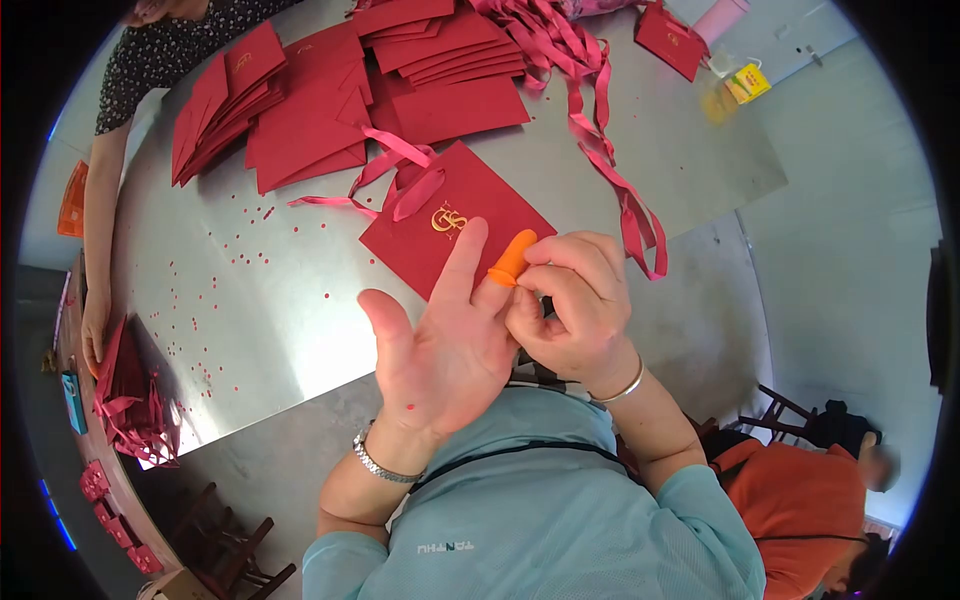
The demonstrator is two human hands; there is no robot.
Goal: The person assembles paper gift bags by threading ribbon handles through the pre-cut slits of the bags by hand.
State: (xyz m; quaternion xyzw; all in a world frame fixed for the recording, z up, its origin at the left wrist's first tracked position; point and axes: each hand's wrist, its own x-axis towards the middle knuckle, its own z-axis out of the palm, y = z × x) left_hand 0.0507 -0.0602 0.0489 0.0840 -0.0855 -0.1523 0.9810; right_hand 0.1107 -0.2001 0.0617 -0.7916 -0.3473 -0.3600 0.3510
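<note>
My left hand is turned palm up with its fingers spread. An orange rubber finger cot covers the tip of one of its fingers, its rolled rim partway down. My right hand pinches the cot's edge between thumb and fingertips. A small red dot sticks near the base of my left palm. Just beyond both hands, a flat red paper bag with a gold emblem lies on the metal table, partly hidden by my left fingers. Pink ribbon lies across its far corner.
Stacks of red bags cover the table's far side. A heap of pink ribbons trails down at the right. Red paper dots are scattered at the left, where a co-worker's arm reaches beside hanging bags. Another person in orange sits behind right.
</note>
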